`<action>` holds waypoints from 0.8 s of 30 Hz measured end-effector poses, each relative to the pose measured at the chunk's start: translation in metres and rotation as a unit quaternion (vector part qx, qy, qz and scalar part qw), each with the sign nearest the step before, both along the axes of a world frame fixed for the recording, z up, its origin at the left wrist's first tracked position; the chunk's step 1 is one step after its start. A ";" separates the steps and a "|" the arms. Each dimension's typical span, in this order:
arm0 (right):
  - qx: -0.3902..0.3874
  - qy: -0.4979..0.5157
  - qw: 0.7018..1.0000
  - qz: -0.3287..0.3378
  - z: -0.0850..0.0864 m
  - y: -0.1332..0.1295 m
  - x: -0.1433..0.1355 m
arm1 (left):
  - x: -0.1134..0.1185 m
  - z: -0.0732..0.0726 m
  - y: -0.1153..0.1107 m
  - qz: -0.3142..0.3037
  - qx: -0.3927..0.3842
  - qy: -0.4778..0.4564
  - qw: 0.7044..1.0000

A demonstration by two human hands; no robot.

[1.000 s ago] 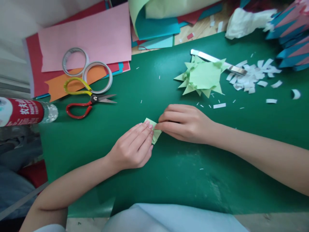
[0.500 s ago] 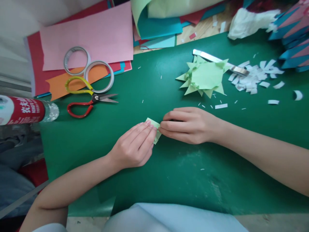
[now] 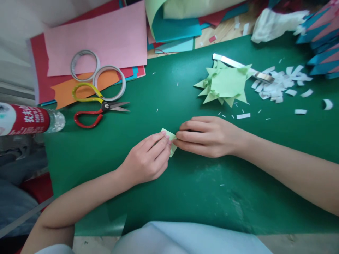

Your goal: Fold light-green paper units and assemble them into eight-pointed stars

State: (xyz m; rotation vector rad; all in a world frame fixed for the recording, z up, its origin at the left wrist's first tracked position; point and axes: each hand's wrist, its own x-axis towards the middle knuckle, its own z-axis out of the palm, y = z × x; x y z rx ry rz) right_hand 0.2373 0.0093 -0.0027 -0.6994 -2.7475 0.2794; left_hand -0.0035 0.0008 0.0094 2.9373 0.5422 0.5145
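A small folded piece of light green paper (image 3: 169,134) lies low over the green table mat (image 3: 190,197). My left hand (image 3: 149,157) presses and holds it from the left, the fingers covering much of it. At its right corner, my right hand (image 3: 209,137) pinches the edge with closed fingertips; the thumb is partly hidden. Farther back, to the right, rests a spiky light green paper shape (image 3: 227,83) with many pointed tips. Whether the piece in my hands has inner folds is hidden.
Scissors (image 3: 106,106) and two tape rolls (image 3: 120,90) lie at the left beside pink paper (image 3: 100,42). A bottle (image 3: 29,120) is at the left edge. White paper scraps (image 3: 280,84) and a utility knife (image 3: 238,65) are at the right. Blue-and-pink spiked paper (image 3: 324,46) stands far right.
Both hands stay nearly in place on the green paper. The left fingers have shifted very slightly; the other things look the same apart from a tiny camera drift.
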 end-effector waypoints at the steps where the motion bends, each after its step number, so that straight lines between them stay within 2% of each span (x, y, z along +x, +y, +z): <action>1: 0.001 -0.006 1.000 0.001 0.000 0.000 0.000 | 0.000 0.000 0.000 -0.001 0.004 0.003 1.000; 7: 0.015 -0.007 1.000 -0.013 -0.003 -0.001 0.000 | 0.002 0.001 0.000 -0.002 0.032 0.008 0.999; 13: 0.114 0.039 0.993 -0.004 -0.004 -0.001 0.001 | 0.002 0.000 0.000 -0.001 0.039 0.010 0.999; 19: 0.152 -0.003 0.988 0.022 -0.005 -0.003 0.001 | 0.003 0.000 0.000 0.001 0.039 -0.002 0.999; 24: 0.157 -0.019 0.987 0.010 -0.006 -0.003 0.001 | 0.004 0.000 0.000 0.008 0.042 -0.002 0.999</action>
